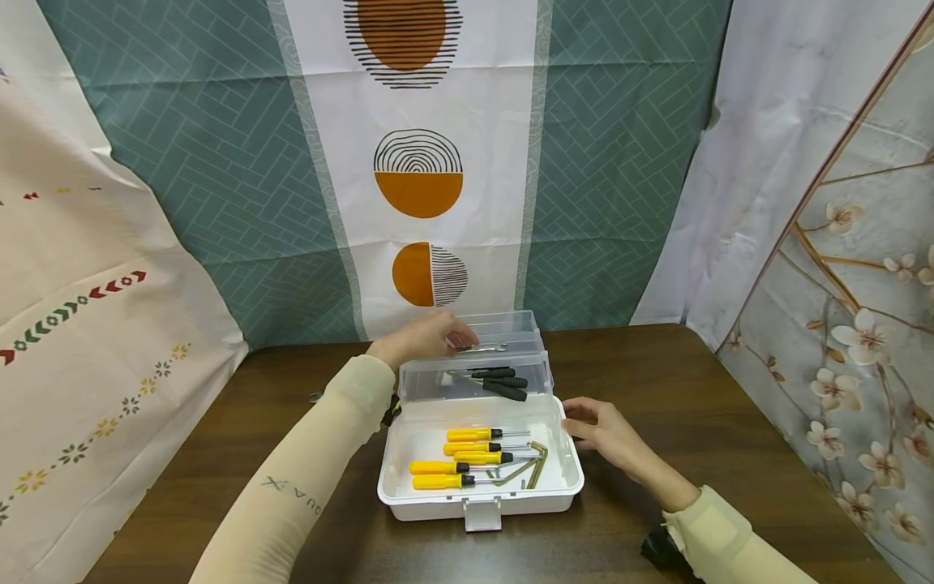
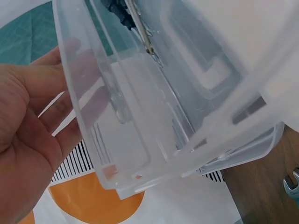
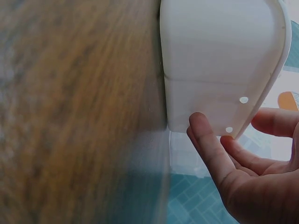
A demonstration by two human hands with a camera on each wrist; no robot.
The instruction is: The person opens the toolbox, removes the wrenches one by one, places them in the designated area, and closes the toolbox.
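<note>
Toolbox (image 1: 430, 510), head view: white, it stands on the brown wooden table (image 1: 627, 365), opened, and its clear plastic part rises at the back.
Base (image 1: 414, 445), head view: inside lie five yellow-handled screwdrivers (image 1: 436, 482), their shafts to the right, and golden hex keys (image 1: 536, 472) near the right side; the latch (image 1: 482, 516) is at the front.
Lower tray (image 1: 422, 391), head view: it is clear, and black-handled screwdrivers (image 1: 503, 392) rest in it.
Left hand (image 1: 422, 336), head view: it is at the left part of the upper tray (image 1: 521, 344), with fingertips by a silver wrench (image 1: 490, 349); if they pinch it, I cannot tell.
Right hand (image 1: 601, 435), head view: it holds the toolbox at the right wall, near the back corner.
Clear wall (image 2: 86, 112), left wrist view: fingers of the left hand show through it, and the palm is outside; the grip is not certain from here.
Open-ended wrench (image 2: 289, 187), left wrist view: partly cut by the right edge, it is over the table.
White side wall (image 3: 215, 51), right wrist view: one finger of the right hand presses its outer face, while other digits are around the edge, so the toolbox is gripped there.
</note>
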